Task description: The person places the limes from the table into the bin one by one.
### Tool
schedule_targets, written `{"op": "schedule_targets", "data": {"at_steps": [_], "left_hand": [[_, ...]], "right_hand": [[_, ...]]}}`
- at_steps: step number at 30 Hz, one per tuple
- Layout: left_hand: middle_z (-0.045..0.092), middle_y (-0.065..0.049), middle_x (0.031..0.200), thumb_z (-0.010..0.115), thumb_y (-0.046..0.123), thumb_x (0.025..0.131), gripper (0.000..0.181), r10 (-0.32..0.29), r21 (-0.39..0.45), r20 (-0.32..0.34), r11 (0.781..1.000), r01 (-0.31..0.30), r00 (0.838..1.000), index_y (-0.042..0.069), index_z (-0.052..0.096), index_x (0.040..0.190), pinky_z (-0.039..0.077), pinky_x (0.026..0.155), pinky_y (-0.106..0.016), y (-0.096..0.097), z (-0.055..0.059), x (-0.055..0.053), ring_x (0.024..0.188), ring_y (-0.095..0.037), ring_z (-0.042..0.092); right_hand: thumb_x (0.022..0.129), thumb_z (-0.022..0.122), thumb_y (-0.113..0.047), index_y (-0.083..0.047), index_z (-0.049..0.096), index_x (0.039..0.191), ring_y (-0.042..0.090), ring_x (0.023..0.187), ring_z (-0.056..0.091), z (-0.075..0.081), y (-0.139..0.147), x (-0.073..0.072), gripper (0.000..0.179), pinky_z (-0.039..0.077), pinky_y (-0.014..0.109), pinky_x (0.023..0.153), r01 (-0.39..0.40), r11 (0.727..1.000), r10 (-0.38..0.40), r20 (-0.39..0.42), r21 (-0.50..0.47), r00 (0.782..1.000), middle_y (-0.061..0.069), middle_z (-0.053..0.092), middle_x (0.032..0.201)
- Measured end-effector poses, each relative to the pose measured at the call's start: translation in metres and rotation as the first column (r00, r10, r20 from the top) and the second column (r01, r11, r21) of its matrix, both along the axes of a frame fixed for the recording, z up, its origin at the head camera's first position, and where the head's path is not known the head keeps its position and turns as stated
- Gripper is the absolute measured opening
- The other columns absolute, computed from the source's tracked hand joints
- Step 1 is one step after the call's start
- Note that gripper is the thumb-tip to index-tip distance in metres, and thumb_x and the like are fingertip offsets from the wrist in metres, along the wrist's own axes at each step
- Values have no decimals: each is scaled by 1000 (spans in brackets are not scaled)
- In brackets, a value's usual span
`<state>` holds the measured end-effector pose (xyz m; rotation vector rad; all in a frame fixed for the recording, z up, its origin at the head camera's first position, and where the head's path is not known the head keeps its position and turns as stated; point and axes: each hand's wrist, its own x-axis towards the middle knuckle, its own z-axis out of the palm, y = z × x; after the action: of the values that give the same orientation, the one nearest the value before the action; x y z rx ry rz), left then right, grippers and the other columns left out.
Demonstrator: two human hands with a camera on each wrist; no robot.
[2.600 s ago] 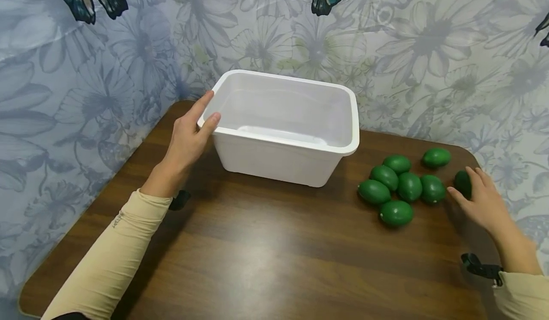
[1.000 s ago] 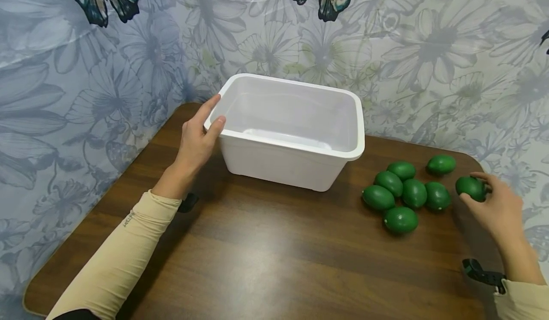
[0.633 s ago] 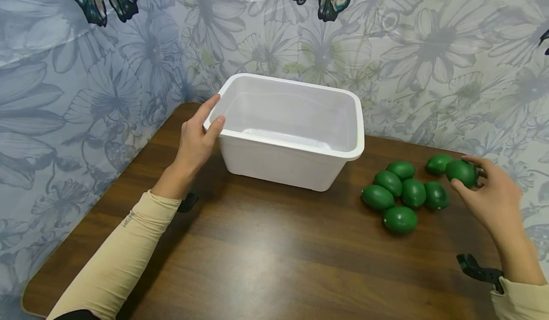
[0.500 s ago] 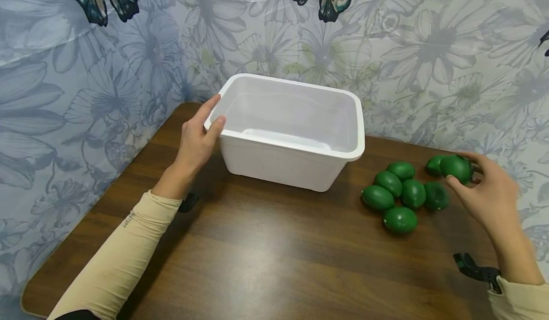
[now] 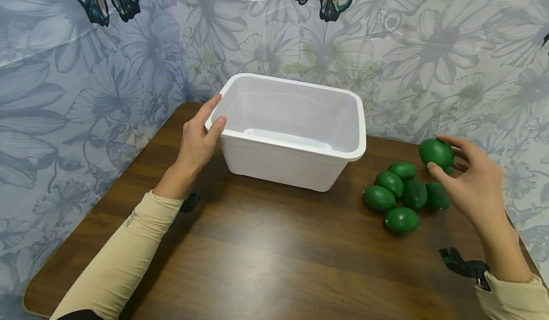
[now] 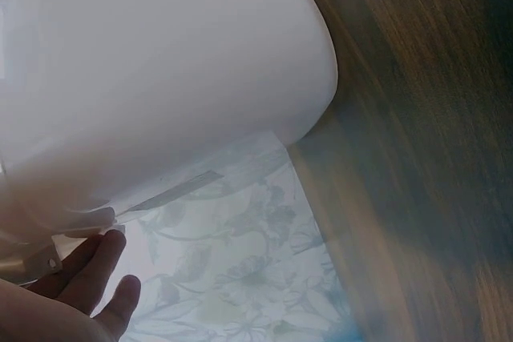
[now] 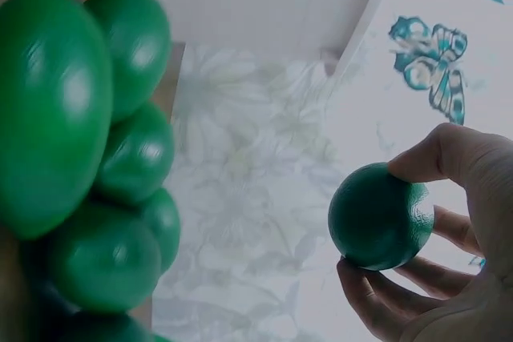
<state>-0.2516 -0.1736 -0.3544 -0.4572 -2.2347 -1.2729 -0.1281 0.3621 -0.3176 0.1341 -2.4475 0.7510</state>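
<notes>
In the head view a white plastic tub [image 5: 274,165] stands upright at the back of the table, with nothing seen inside. My left hand [image 5: 195,141] holds the tub's left rim, thumb on the front corner and fingers along the side. My right hand [image 5: 476,186] pinches a glossy green lime [image 5: 436,153] between thumb and fingers, raised off the table at the right. In the right wrist view this held lime [image 7: 381,215] hangs apart from the others. Several more limes [image 5: 401,220] lie clustered on the table; one is mostly hidden behind the held lime.
The brown wooden table [image 5: 257,253] has rounded corners and backs onto a flower-patterned wall covering [image 5: 128,72]. Its right edge runs beneath my right forearm. Bare tabletop lies between the tub and my body.
My right hand has taken hold of the rightmost lime, lifted it, and moved left and toward the back with it. My left hand keeps its place on the tub.
</notes>
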Motion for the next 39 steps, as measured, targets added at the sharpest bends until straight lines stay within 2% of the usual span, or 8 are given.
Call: {"op": "schedule_targets", "data": {"at_steps": [9, 14, 22, 32, 35, 39], "left_hand": [[60, -9, 153, 59, 40, 100, 59, 4, 10, 1, 1000, -4, 1000, 18, 55, 155, 46, 110, -55, 0, 0, 0, 134, -33, 61], [59, -8, 153, 58, 39, 101, 59, -7, 13, -6, 1000, 7, 1000, 17, 55, 155, 45, 112, -54, 0, 0, -1, 136, -32, 60], [60, -8, 152, 59, 35, 101, 57, -4, 31, -21, 1000, 4, 1000, 17, 56, 154, 46, 110, -54, 0, -2, -2, 135, -31, 61], [61, -7, 152, 59, 33, 101, 56, -6, 40, -33, 999, 7, 999, 16, 57, 154, 46, 110, -51, -2, -4, -1, 134, -28, 61], [61, -7, 152, 59, 34, 101, 56, -10, 39, -34, 999, 11, 999, 16, 56, 154, 46, 110, -51, -2, -4, -1, 134, -29, 62], [61, -7, 152, 59, 35, 101, 57, -12, 38, -33, 999, 13, 999, 16, 56, 154, 46, 110, -51, -2, -4, -1, 134, -28, 61]], "right_hand": [[85, 82, 0, -21, 64, 146, -23, 114, 50, 10, -22, -3, 67, 40, 1, 91, -62, 997, 60, -52, -37, 997, 16, 68, 135], [83, 83, 2, -22, 66, 145, -18, 119, 53, 16, -34, -6, 68, 42, 2, 91, -110, 993, 106, -101, -33, 989, 11, 69, 135], [83, 82, 3, -24, 67, 143, -11, 121, 57, 28, -56, -11, 67, 45, 5, 90, -153, 986, 144, -132, -66, 981, 6, 69, 137], [82, 82, 6, -14, 67, 142, -6, 123, 60, 34, -93, -24, 65, 49, 8, 90, -242, 968, 229, -157, -71, 961, 5, 69, 136], [83, 82, 5, -13, 67, 141, -1, 123, 62, 34, -103, -26, 63, 51, 9, 90, -276, 958, 261, -160, -82, 952, 3, 69, 136], [82, 83, 3, -13, 67, 141, 12, 124, 67, 34, -114, -28, 63, 51, 10, 90, -300, 951, 285, -164, -73, 944, 0, 69, 137]]}}
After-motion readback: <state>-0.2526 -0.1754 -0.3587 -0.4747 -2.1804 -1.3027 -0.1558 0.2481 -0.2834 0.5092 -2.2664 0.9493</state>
